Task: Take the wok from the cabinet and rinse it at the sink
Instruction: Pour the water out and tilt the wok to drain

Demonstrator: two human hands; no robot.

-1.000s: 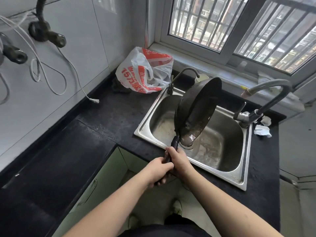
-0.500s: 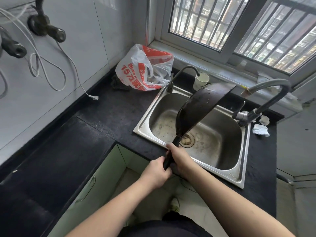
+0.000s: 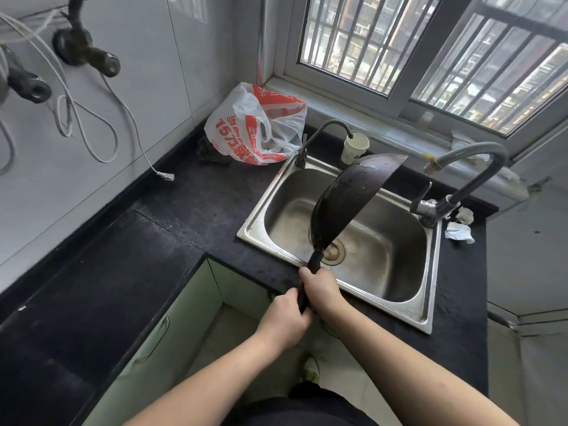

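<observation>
Both hands are wrapped round the one black handle (image 3: 310,276) of the dark, round metal wok (image 3: 347,199); the right hand (image 3: 321,290) grips higher up, nearer the bowl, and the left hand (image 3: 284,318) grips the lower end just below it, fingers curled tight in each case; the wok is held tipped up on edge over the rectangular stainless steel sink (image 3: 427,302) in the middle of the frame, its wet, blackened underside facing the camera and its rim reaching up toward the right; below it the round drain (image 3: 333,252) shows in the basin; a tall grey curved tap (image 3: 470,167) stands at the sink's right edge, and a thinner gooseneck tap (image 3: 319,133) at its upper left corner, with a white paper cup (image 3: 355,149) just beside it; a white and red plastic bag (image 3: 255,127) slumps on the black stone countertop (image 3: 172,229) above and left of the sink; crumpled white tissues (image 3: 459,232) lie at the right; a white cable (image 3: 92,118) loops down the tiled wall at upper left; pale green cabinet doors (image 3: 159,330) sit under the counter.
</observation>
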